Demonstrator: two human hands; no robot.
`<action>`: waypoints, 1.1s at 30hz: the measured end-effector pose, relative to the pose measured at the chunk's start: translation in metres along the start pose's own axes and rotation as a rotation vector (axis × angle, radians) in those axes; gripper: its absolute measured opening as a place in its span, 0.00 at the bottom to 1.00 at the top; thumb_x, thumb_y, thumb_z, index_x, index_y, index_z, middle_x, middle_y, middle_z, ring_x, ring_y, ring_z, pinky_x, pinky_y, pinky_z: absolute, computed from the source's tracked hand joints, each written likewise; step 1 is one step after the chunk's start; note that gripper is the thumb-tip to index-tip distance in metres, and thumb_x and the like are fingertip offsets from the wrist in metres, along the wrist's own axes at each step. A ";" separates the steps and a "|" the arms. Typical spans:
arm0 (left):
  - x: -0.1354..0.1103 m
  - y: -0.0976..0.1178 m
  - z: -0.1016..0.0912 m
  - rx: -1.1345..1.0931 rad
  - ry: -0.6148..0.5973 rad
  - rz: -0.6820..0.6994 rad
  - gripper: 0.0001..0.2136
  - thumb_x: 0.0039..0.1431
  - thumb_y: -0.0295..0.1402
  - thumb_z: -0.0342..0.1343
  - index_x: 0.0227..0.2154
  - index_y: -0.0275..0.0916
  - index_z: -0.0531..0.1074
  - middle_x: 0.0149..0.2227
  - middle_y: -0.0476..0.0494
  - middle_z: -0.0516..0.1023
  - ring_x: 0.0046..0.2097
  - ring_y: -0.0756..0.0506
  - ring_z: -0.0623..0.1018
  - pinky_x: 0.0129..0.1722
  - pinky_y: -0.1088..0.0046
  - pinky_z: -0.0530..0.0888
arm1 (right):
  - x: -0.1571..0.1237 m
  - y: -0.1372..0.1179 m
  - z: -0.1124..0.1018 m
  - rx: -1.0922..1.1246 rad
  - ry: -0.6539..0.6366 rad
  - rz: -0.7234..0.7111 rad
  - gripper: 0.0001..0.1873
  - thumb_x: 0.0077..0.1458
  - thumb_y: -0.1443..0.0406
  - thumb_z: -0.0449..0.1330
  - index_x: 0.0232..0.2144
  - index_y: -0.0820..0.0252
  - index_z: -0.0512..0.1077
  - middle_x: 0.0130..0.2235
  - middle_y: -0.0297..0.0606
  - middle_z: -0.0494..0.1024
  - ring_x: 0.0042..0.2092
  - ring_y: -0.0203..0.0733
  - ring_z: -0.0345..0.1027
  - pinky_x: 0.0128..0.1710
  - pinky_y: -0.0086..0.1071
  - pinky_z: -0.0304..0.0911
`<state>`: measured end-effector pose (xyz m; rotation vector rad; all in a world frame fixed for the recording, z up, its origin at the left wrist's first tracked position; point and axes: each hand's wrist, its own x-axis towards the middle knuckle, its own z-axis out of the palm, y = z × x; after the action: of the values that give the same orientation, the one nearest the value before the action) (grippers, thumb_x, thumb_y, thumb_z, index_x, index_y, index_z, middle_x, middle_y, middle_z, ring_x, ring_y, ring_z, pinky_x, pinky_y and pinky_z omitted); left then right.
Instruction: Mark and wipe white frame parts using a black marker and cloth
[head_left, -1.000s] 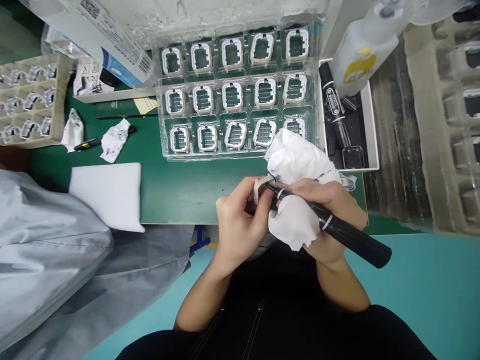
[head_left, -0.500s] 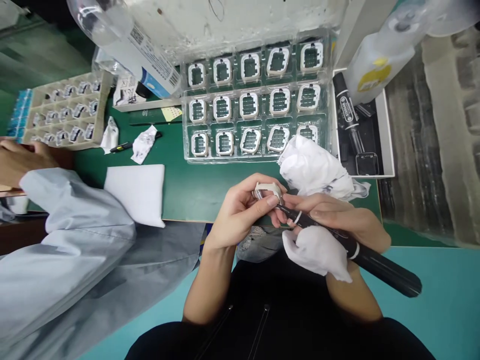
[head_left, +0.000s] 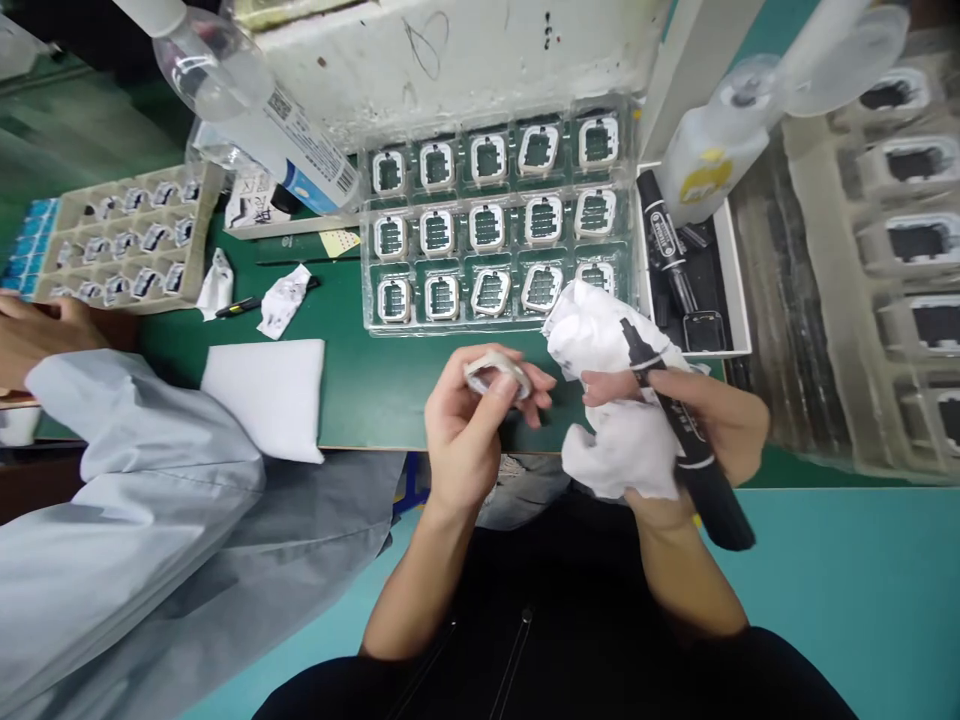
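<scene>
Between thumb and fingers, my left hand (head_left: 466, 425) grips a small white watch-case frame (head_left: 496, 374), tilted over the table's front edge. My right hand (head_left: 712, 420) is closed around a black marker pen (head_left: 686, 430), its uncapped dark tip pointing up and away from the frame. A crumpled white cloth (head_left: 622, 455) is also held in the right hand, below the marker. Behind that hand, a larger ink-spotted cloth (head_left: 581, 325) lies against a clear plastic tray (head_left: 435, 328), whose compartments hold several similar white frames.
A white box (head_left: 739, 285) with another marker (head_left: 660, 225) stands right of the tray, beside a spray bottle (head_left: 712, 150). Stacked trays (head_left: 825, 300) rise at the far right. At left are a folded white cloth (head_left: 262, 395), a beige parts tray (head_left: 191, 270) and a co-worker's sleeve (head_left: 142, 420).
The marker has come away from the frame and swung more upright in my right hand. My left hand has shifted slightly left with the frame. The camera view has moved a little.
</scene>
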<state>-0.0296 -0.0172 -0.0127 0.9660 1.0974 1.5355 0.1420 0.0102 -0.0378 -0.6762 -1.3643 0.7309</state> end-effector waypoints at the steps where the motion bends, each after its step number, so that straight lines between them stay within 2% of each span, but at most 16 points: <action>1: -0.005 0.000 0.007 0.040 0.102 0.091 0.08 0.76 0.39 0.66 0.48 0.42 0.76 0.39 0.43 0.87 0.37 0.45 0.86 0.34 0.70 0.81 | 0.003 -0.002 0.005 -0.019 0.050 -0.073 0.22 0.68 0.57 0.69 0.62 0.45 0.80 0.45 0.39 0.91 0.40 0.50 0.89 0.41 0.45 0.88; 3: -0.017 0.001 0.022 0.138 0.264 0.242 0.06 0.78 0.37 0.63 0.49 0.43 0.75 0.40 0.45 0.86 0.40 0.44 0.87 0.39 0.67 0.82 | 0.007 -0.005 0.014 -0.079 0.105 -0.146 0.19 0.67 0.63 0.69 0.59 0.47 0.83 0.43 0.39 0.92 0.38 0.50 0.88 0.36 0.44 0.86; 4: -0.022 0.001 0.029 0.187 0.302 0.293 0.05 0.79 0.36 0.61 0.51 0.43 0.74 0.41 0.45 0.85 0.41 0.44 0.87 0.41 0.66 0.82 | 0.008 -0.006 0.017 -0.119 0.107 -0.142 0.19 0.66 0.65 0.69 0.58 0.47 0.83 0.42 0.38 0.92 0.38 0.50 0.88 0.36 0.44 0.86; 7: -0.027 -0.004 0.044 0.332 0.274 0.364 0.06 0.82 0.36 0.57 0.56 0.44 0.72 0.46 0.44 0.84 0.45 0.44 0.86 0.45 0.64 0.83 | 0.004 -0.006 0.020 -0.211 0.115 -0.104 0.23 0.64 0.70 0.70 0.57 0.41 0.83 0.43 0.35 0.91 0.38 0.50 0.87 0.37 0.46 0.85; 9: -0.020 -0.011 0.048 0.410 0.257 0.410 0.07 0.83 0.36 0.56 0.58 0.44 0.72 0.48 0.43 0.83 0.47 0.45 0.86 0.48 0.65 0.82 | 0.000 -0.002 0.018 -0.241 0.101 -0.127 0.26 0.63 0.70 0.70 0.59 0.40 0.81 0.45 0.34 0.91 0.41 0.50 0.87 0.39 0.47 0.85; 13: 0.009 -0.024 0.045 0.531 0.316 0.643 0.09 0.84 0.36 0.55 0.59 0.43 0.72 0.51 0.43 0.83 0.43 0.48 0.85 0.45 0.70 0.82 | 0.000 0.001 0.013 -0.240 -0.017 -0.184 0.29 0.61 0.71 0.72 0.62 0.46 0.78 0.49 0.36 0.88 0.46 0.49 0.85 0.43 0.44 0.83; 17: 0.030 -0.020 0.035 0.541 0.282 0.922 0.11 0.83 0.34 0.54 0.61 0.44 0.73 0.48 0.45 0.85 0.41 0.48 0.87 0.42 0.71 0.84 | 0.008 -0.003 0.009 -0.201 -0.140 -0.140 0.28 0.60 0.69 0.74 0.60 0.46 0.75 0.44 0.33 0.82 0.38 0.41 0.77 0.35 0.36 0.75; 19: 0.032 -0.016 0.029 0.559 0.265 1.052 0.11 0.82 0.34 0.55 0.61 0.43 0.74 0.45 0.45 0.86 0.40 0.47 0.88 0.39 0.71 0.85 | 0.009 -0.004 0.009 -0.211 -0.156 -0.124 0.25 0.61 0.69 0.73 0.58 0.46 0.75 0.42 0.31 0.79 0.36 0.40 0.74 0.33 0.35 0.72; 22: 0.025 -0.013 0.023 0.611 0.287 1.192 0.10 0.80 0.34 0.58 0.58 0.41 0.78 0.42 0.45 0.88 0.39 0.47 0.89 0.36 0.74 0.85 | 0.005 -0.001 0.009 -0.245 -0.084 -0.140 0.20 0.64 0.69 0.68 0.55 0.46 0.76 0.39 0.31 0.77 0.36 0.41 0.71 0.32 0.35 0.68; 25: 0.014 -0.017 0.022 0.619 0.274 1.234 0.08 0.78 0.32 0.62 0.54 0.39 0.79 0.40 0.45 0.88 0.38 0.48 0.89 0.36 0.76 0.85 | 0.000 0.003 0.009 -0.268 0.009 -0.168 0.15 0.66 0.67 0.67 0.53 0.48 0.78 0.38 0.31 0.76 0.35 0.42 0.70 0.31 0.37 0.64; 28: 0.004 -0.025 0.026 0.600 0.217 1.225 0.07 0.77 0.32 0.64 0.53 0.39 0.79 0.39 0.45 0.89 0.37 0.48 0.89 0.37 0.76 0.86 | -0.002 0.002 0.009 -0.268 0.028 -0.191 0.10 0.69 0.64 0.65 0.51 0.50 0.79 0.36 0.32 0.74 0.33 0.41 0.69 0.31 0.37 0.62; 30: -0.002 -0.032 0.030 0.582 0.207 1.176 0.07 0.78 0.34 0.63 0.54 0.40 0.78 0.40 0.45 0.89 0.38 0.47 0.89 0.36 0.74 0.86 | 0.000 0.001 0.009 -0.247 0.023 -0.179 0.09 0.71 0.61 0.65 0.51 0.50 0.79 0.37 0.33 0.76 0.35 0.42 0.72 0.33 0.38 0.66; 33: -0.004 -0.040 0.038 0.504 0.273 1.071 0.09 0.81 0.35 0.59 0.58 0.44 0.75 0.42 0.46 0.88 0.39 0.46 0.89 0.36 0.70 0.86 | 0.002 -0.002 0.013 -0.185 0.046 -0.141 0.07 0.72 0.60 0.66 0.51 0.48 0.79 0.43 0.36 0.85 0.43 0.47 0.82 0.42 0.44 0.78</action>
<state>0.0175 -0.0099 -0.0406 1.9338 1.2593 2.3291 0.1296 0.0108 -0.0334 -0.7294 -1.4327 0.4776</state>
